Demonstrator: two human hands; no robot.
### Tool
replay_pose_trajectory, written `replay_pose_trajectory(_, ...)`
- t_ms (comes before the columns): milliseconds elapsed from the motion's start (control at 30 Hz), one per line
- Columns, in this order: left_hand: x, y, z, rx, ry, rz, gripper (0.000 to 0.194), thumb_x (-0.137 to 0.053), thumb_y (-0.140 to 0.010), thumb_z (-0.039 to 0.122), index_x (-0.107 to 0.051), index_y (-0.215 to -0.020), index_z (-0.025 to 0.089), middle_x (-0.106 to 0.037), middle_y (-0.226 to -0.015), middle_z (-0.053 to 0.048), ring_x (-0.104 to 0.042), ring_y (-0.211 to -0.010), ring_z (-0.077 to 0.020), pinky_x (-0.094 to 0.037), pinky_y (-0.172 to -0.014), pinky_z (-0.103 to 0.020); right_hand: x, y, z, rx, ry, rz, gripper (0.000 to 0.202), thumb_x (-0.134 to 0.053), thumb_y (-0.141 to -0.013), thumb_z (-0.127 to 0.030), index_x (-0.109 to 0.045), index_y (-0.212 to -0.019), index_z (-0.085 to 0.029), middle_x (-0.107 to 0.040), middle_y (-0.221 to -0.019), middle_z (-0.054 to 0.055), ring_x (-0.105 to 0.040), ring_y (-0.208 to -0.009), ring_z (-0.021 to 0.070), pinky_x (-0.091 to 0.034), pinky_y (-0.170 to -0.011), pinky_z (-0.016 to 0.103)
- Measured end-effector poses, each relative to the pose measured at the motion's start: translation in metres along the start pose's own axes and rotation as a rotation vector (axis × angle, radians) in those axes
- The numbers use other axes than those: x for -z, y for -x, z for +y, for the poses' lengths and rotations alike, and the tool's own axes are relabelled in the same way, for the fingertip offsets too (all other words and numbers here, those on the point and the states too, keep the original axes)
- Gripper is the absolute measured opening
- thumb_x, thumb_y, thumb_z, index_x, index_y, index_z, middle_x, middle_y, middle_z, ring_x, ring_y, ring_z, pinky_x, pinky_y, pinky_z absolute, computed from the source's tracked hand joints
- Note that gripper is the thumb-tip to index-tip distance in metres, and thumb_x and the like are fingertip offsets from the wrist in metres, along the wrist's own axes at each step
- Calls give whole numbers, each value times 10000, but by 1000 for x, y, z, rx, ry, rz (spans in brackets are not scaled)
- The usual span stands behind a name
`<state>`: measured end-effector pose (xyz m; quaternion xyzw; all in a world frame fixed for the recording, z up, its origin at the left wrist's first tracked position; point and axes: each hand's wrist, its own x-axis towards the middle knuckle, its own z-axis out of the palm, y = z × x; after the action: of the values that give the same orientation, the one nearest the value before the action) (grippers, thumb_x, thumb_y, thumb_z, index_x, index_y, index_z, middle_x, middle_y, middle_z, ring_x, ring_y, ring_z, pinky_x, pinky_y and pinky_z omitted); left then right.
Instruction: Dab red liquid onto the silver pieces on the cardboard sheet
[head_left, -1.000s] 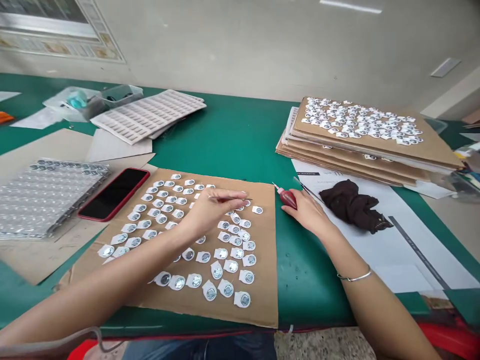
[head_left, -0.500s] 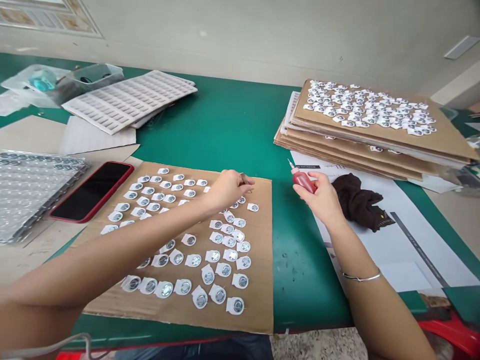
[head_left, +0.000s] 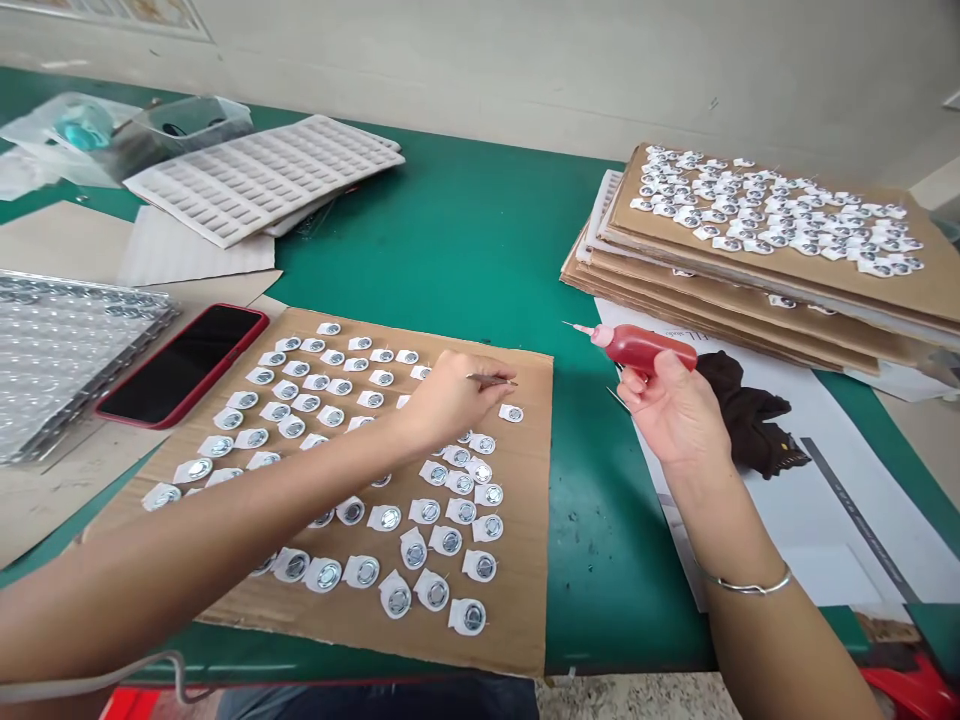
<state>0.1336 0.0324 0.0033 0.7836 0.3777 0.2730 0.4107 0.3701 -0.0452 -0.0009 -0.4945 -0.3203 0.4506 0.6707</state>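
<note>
My left hand [head_left: 442,400] is over the far right part of a cardboard sheet [head_left: 517,640], its fingers pinching a slim, pointed metal tool [head_left: 491,379]. Rows of small white tabs with round silver discs cover the sheet. One such disc piece [head_left: 511,413] lies just below the tool's tip. To the right, my right hand [head_left: 675,410] is raised above the table, holding a red squeeze bottle [head_left: 649,348] almost level. The bottle's pink cap and thin needle point left. A thin metallic sliver [head_left: 618,399] shows beside that hand; what it belongs to is hidden.
A stack of cardboard sheets [head_left: 712,290] with more disc pieces stands back right. A dark cloth [head_left: 750,410] lies on a printed paper sheet [head_left: 847,480]. A phone [head_left: 184,365], a clear plastic tray [head_left: 67,360], white trays [head_left: 262,175] and plastic boxes [head_left: 195,125] are at left.
My right hand has turned palm up, and the bottle has swung from tilted to nearly level. The tool in my left hand now shows more clearly. The view has shifted slightly.
</note>
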Motion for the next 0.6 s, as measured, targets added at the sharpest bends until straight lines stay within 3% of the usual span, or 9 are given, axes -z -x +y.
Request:
replay_pose_trajectory(167,-7,34,3,21,69,37,102,-603,-828,253,-683,-844,193,-708,-795,-17,-633,-674,-139,-508,-589,-254,-13,-7,0,-30,-82,-26,386,-604,-751,-590,-616,-868,-223,-619,-878,3,-414,-522,49,-363,-448,210)
replay_pose_trajectory(367,-17,42,-12,-68,-60,73,96,-588,-843,222,-679,-864,201,-711,-817,-34,-647,-729,-159,-516,-645,-275,-43,-23,3,-185,-115,-77,582,-481,-715,-755,-573,-772,-183,-554,-633,-1,-507,-526,89,-380,-424,205)
replay_pose_trajectory(600,-16,44,-7,-118,-261,23,132,-559,-865,208,-680,-916,201,-721,-823,-31,-664,-740,-179,-509,-668,-291,-56,-21,20,-149,-242,-46,446,-604,-709,-640,-501,-788,-214,-606,-724,-17,-535,-510,79,-375,-423,202)
